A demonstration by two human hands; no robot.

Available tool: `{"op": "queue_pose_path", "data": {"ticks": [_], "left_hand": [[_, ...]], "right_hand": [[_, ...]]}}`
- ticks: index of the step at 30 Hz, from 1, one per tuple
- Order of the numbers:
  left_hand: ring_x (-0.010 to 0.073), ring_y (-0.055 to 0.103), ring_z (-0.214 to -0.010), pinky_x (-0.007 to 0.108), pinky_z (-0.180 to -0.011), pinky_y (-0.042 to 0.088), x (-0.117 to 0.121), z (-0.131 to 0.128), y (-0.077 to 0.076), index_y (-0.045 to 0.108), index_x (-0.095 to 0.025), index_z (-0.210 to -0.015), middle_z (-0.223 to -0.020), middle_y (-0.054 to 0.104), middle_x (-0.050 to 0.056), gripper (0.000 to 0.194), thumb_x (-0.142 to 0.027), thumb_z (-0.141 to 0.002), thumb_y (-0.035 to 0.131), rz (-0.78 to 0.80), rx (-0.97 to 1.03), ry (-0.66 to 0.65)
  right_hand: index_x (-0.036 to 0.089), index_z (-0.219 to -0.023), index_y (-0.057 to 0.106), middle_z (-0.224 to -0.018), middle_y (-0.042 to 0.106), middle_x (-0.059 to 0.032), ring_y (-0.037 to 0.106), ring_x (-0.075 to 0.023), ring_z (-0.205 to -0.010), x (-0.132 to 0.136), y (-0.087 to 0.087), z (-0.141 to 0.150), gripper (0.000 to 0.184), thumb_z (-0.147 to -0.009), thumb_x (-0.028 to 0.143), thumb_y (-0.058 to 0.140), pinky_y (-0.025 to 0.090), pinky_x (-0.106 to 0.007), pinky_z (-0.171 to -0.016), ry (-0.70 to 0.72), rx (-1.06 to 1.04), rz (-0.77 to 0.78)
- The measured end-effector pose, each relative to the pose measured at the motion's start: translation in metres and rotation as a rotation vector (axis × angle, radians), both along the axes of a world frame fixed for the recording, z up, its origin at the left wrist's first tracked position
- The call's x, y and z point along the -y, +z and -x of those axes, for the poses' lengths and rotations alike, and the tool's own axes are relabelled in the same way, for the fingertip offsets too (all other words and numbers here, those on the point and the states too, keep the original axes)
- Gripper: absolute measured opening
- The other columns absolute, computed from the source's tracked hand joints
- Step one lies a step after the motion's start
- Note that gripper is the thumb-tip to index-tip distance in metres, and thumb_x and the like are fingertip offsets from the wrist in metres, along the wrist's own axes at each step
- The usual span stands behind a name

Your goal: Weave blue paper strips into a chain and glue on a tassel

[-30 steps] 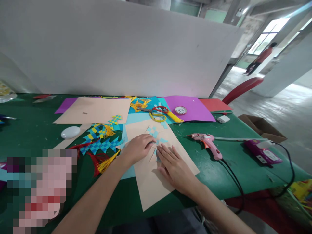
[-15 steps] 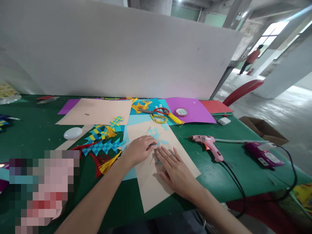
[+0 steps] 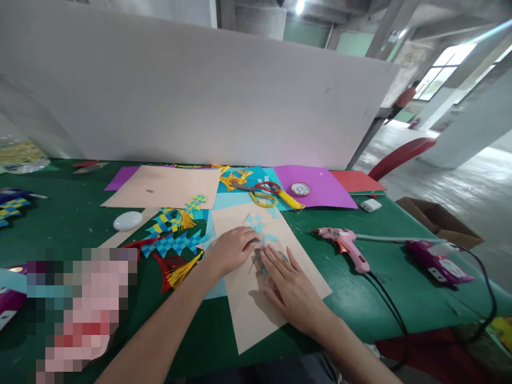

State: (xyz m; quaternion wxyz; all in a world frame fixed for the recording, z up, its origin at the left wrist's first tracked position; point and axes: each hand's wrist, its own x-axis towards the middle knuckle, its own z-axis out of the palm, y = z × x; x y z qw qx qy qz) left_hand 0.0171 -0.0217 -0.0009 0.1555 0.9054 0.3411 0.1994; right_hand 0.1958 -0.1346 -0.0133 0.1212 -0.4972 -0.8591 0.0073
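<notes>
A peach paper sheet (image 3: 256, 325) lies on the green table in front of me. My left hand (image 3: 236, 246) rests over its middle, fingers closed in a pinch; a small dark thing shows at the fingertips, too little of it to name. Flat on the same sheet, fingers stretched out, my right hand (image 3: 290, 280) presses down just beside the left. Pale blue paper pieces (image 3: 255, 223) lie on the sheet beyond the hands, and part of the blue work is hidden under my right hand. Left of my hands are woven blue paper fish (image 3: 172, 244) with a yellow tassel (image 3: 184, 272).
Scissors (image 3: 266, 194) and a yellow-handled tool (image 3: 291, 200) lie behind the sheet, near a round tin (image 3: 301, 189) on purple paper (image 3: 332, 194). To the right are a pink glue gun (image 3: 348, 248) with its cord and a purple power strip (image 3: 438, 262). A white oval object (image 3: 128, 221) lies left.
The view has shifted slightly, so everything sits a little lower and further right. Both hands keep nearly the same place on the sheet. The distant person has moved behind the board's edge.
</notes>
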Motion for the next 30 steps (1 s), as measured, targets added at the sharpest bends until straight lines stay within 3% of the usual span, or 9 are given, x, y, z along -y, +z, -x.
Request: {"op": "queue_pose_path", "data": {"ticks": [15,30], "left_hand": [[0.0174,0.059,-0.1,0.031,-0.09,0.045,0.0019,0.0009,0.003,0.064,-0.022,-0.097,-0.103,0.067,0.002,0.022,-0.016,-0.089,0.044,0.022,0.029,0.013],[0.0178,0.059,-0.102,0.031,-0.091,0.045,0.0025,0.0026,0.0042,0.064,-0.022,-0.097,-0.105,0.067,0.003,0.023,-0.014,-0.086,0.045,0.025,0.013,0.02]], "right_hand": [[0.013,-0.138,0.041,-0.145,0.039,-0.0077,0.025,-0.0215,-0.138,-0.0069,0.005,0.0045,0.051,-0.096,0.04,0.034,0.017,-0.049,-0.115,-0.037,0.009,-0.066],[0.017,-0.147,0.021,-0.152,0.021,-0.0062,0.019,-0.0215,-0.14,0.0021,0.0007,0.0059,0.059,-0.096,0.043,0.033,0.022,-0.048,-0.114,0.009,0.013,-0.003]]}}
